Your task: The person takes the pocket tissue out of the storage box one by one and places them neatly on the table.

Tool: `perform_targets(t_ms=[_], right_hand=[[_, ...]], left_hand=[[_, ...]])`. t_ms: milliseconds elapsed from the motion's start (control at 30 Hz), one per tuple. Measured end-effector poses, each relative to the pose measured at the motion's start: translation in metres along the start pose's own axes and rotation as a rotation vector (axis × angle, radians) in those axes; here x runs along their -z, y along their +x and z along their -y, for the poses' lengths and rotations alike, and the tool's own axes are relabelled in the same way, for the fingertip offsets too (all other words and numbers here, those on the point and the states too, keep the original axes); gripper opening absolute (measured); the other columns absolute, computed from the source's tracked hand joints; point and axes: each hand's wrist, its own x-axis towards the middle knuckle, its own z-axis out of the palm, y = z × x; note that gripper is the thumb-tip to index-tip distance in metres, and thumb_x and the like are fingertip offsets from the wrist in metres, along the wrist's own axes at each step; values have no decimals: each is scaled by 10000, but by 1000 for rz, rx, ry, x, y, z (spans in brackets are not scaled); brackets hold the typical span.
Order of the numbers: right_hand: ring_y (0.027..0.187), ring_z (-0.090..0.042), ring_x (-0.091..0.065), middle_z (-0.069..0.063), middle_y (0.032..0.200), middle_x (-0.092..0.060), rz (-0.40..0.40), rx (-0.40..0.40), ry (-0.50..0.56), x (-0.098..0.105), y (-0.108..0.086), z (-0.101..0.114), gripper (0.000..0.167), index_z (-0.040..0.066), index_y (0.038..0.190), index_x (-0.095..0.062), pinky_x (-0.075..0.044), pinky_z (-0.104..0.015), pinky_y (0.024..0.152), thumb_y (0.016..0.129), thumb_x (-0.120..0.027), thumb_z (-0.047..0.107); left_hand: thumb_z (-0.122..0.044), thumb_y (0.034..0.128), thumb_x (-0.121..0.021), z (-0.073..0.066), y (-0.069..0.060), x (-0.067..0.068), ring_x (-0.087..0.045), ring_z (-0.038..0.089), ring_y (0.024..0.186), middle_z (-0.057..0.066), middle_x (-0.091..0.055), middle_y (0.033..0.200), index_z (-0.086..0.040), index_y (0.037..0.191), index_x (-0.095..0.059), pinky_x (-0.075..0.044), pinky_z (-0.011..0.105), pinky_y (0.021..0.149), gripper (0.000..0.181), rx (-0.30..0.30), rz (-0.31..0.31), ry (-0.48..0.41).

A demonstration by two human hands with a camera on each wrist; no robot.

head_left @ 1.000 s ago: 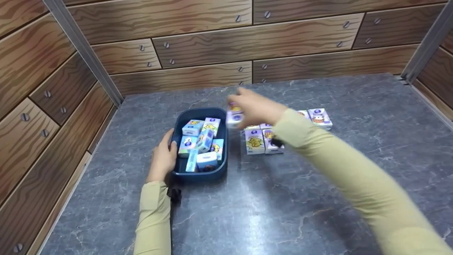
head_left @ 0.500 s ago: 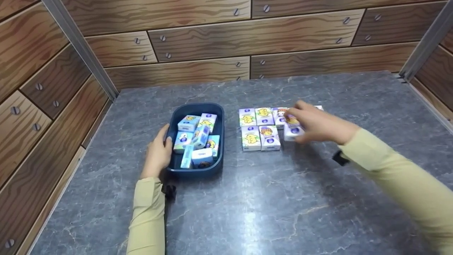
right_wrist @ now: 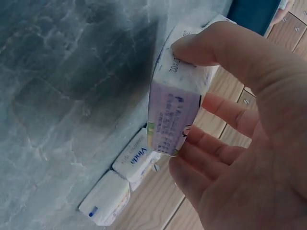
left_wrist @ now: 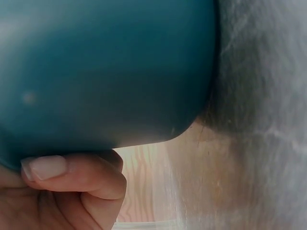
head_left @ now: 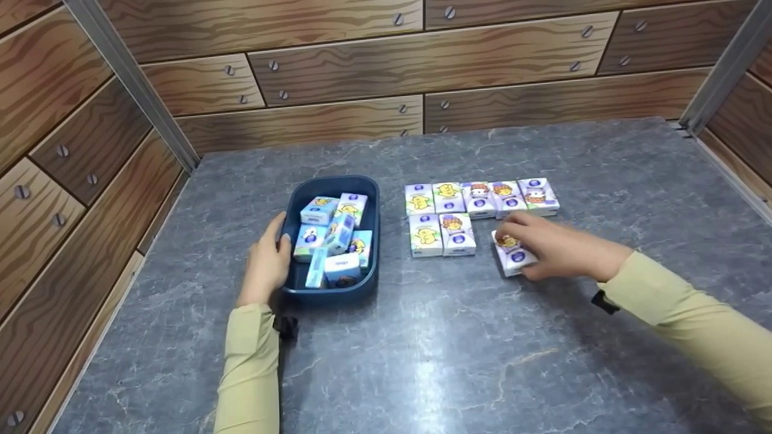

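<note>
My right hand (head_left: 552,247) pinches a small purple-and-white tissue pack (head_left: 511,253) between thumb and fingers, to the right of the front pair of packs and a gap away from them. In the right wrist view, the thumb lies on the white end of this tissue pack (right_wrist: 172,112); whether it touches the table is unclear. A dark blue bin (head_left: 371,283) holds several jumbled, mostly light-blue tissue packs (head_left: 342,268). Against its left side my left hand (head_left: 265,265) grips the rim and outer wall, with curled fingers (left_wrist: 81,175) seen in the left wrist view.
Several purple tissue packs (head_left: 449,196) form a back row on the grey marbled table (head_left: 470,349). Two more packs (head_left: 442,235) lie side by side before its left end. Wood-patterned walls (head_left: 338,78) enclose the back and sides.
My right hand has carried the tissue pack from beside the bin to the right, then nearer me, uncovering the back row's right end. The left hand stays at the bin.
</note>
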Motion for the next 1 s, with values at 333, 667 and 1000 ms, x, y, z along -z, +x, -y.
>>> perform_targets(t_ms=[333, 667, 1000], right_hand=[[1005, -214, -567, -80, 1155, -584, -10, 0, -20, -8, 13, 2, 491, 52, 1187, -572, -472, -425, 837, 725, -725, -16], [811, -198, -560, -70, 948, -579, -186, 21, -58, -15, 31, 0, 255, 29, 935, -664, -483, -367, 714, 726, -801, -24], [795, -184, -547, -41, 899, -559, -166, -23, -36, -16, 39, 0, 206, 51, 890, -658, -475, -366, 711, 747, -786, -25]], left_hand=[[-226, 1047, -340, -2, 1, 0, -532, 348, 846, 253, -466, 1356, -206, 1535, -237, -391, 467, 827, 499, 19, 21, -22], [-230, 1046, -339, -1, 2, -1, -390, 209, 545, 177, -570, 932, -209, 1532, -246, -394, 410, 701, 496, 15, 10, -23], [-234, 1047, -334, 2, 2, -1, -297, 150, 447, 93, -445, 686, -221, 1531, -248, -372, 366, 575, 492, 17, 8, -22]])
